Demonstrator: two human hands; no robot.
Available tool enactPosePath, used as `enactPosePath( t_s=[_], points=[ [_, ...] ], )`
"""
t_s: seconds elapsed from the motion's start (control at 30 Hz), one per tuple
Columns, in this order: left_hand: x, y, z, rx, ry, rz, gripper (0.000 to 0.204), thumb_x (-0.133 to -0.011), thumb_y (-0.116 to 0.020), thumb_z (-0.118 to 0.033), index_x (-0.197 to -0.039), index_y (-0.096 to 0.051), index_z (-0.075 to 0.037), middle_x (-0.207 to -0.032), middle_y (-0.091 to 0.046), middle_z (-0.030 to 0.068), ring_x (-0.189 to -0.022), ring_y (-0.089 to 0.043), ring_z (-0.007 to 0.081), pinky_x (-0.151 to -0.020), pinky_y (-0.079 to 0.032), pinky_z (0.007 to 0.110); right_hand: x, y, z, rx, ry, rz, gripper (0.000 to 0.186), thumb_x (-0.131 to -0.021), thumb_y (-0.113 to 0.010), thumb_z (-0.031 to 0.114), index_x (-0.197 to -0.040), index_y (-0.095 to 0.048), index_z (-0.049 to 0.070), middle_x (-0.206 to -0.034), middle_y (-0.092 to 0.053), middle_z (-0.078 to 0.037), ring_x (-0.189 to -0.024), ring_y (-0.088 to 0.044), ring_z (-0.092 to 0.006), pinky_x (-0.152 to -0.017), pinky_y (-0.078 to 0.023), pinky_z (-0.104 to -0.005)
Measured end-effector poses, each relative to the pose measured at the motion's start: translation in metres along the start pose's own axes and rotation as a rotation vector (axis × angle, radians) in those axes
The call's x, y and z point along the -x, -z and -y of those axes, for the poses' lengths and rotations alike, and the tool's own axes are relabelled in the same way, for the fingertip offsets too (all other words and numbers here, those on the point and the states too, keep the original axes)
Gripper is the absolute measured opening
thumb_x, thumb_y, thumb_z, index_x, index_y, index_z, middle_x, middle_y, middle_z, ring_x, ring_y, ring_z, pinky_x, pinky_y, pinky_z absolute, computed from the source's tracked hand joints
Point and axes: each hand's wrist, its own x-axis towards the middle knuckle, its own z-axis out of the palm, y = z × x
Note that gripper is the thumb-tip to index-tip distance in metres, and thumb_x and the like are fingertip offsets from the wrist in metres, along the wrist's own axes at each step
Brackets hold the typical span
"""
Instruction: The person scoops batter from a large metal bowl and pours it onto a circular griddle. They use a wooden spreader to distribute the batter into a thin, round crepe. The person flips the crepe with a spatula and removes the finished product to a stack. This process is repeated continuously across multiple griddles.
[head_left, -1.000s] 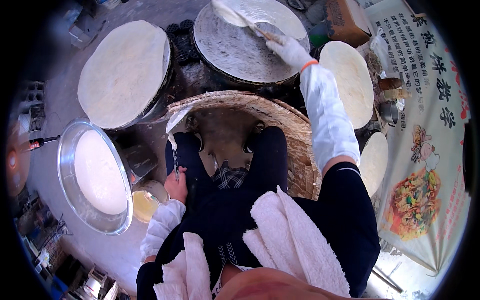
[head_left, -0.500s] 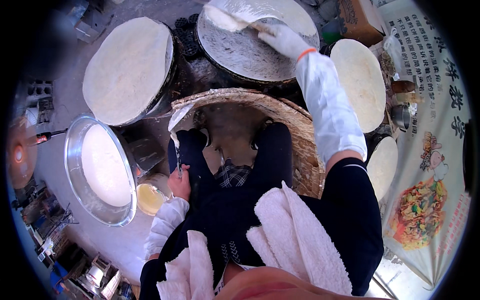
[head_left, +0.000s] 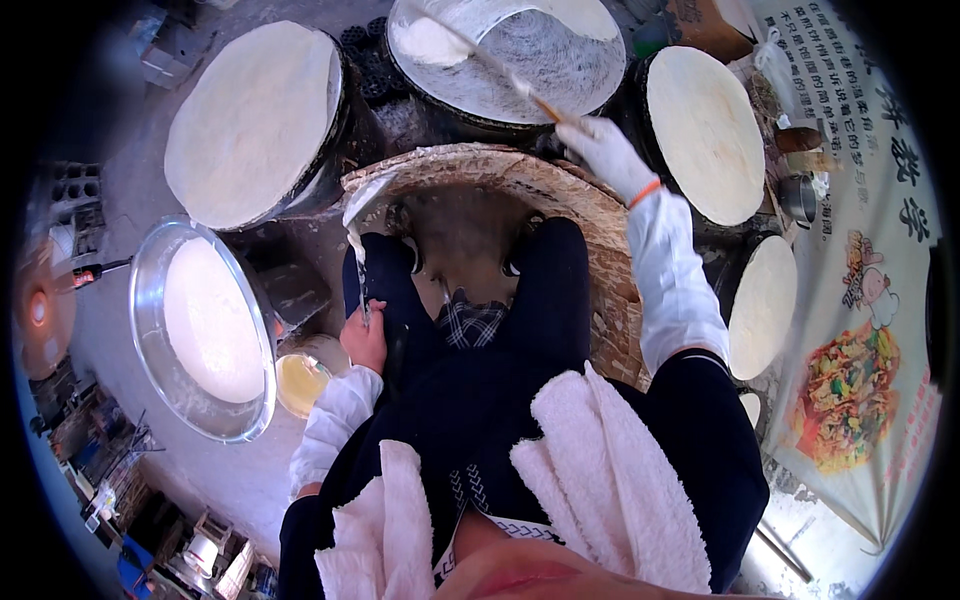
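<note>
My gloved right hand [head_left: 610, 155] grips the wooden handle of a long spreader [head_left: 540, 100] reaching over the middle griddle [head_left: 545, 75]. A mound of white batter [head_left: 428, 40] lies at that griddle's left side, with a wet band curving along the far side. By my left knee, my bare left hand [head_left: 362, 335] is closed around the handle of a batter-coated flat tool [head_left: 368, 195], held upright. To its left stands a metal basin [head_left: 150, 310] of white batter, with a small tub of yellowish liquid [head_left: 302, 378] beside it.
Griddles covered with pale round sheets sit left [head_left: 248, 125], right [head_left: 705, 130] and lower right [head_left: 762, 310]. A curved, crusted rim [head_left: 480, 160] surrounds my legs. A cardboard box [head_left: 705, 30] is behind, a metal cup [head_left: 797, 200] and printed banner [head_left: 855, 390] at right.
My right hand has come down and slightly right toward the griddle's near edge, drawing the spreader with it. My left hand keeps its hold; the whole view has shifted slightly.
</note>
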Motion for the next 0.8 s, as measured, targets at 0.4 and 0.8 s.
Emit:
enactPosePath(
  t_s=[0.4,0.8],
  points=[
    [0.006,0.012,0.014,0.114,0.034,-0.041,0.022,-0.093,-0.06,-0.022,-0.096,-0.077,-0.008,-0.092,-0.075,0.0117,-0.09,-0.073,0.0256,-0.083,-0.053,0.034,-0.013,-0.174,0.107,-0.851,0.025,-0.066,0.025,-0.09,-0.07,0.017,-0.11,-0.062,0.005,-0.076,-0.062,-0.002,-0.058,-0.058,-0.012,-0.051,-0.048,-0.0285],
    [0.005,0.024,0.036,0.145,0.013,-0.088,0.024,-0.093,-0.059,-0.023,-0.094,-0.077,-0.007,-0.092,-0.075,0.013,-0.09,-0.072,0.0293,-0.082,-0.053,0.036,-0.044,-0.273,0.088,-0.639,0.232,-0.476,0.032,-0.101,-0.054,0.03,-0.129,-0.06,0.016,-0.066,-0.053,0.0,-0.044,-0.046,-0.0105,-0.04,-0.037,-0.0265]
  ],
)
